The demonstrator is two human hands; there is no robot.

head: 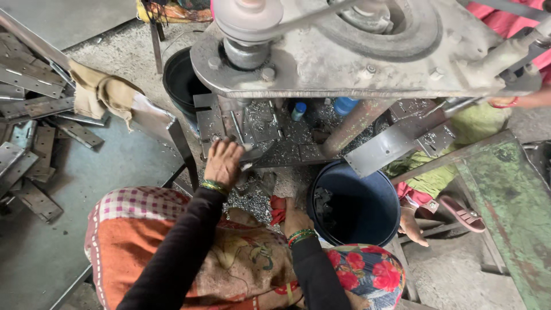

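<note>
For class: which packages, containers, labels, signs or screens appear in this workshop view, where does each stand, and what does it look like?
No labels, signs or screens show.
Blue bucket: right of the right hand, round, holding dark metal pieces.
Black bucket: left of the drill press, round.
Two bottle caps: under the press, blue, round.

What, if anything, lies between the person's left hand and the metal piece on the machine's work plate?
Nothing visible does. The left hand already rests on the metal piece at the work plate, under the machine head. The right hand stays apart, down by the blue bucket.
</note>
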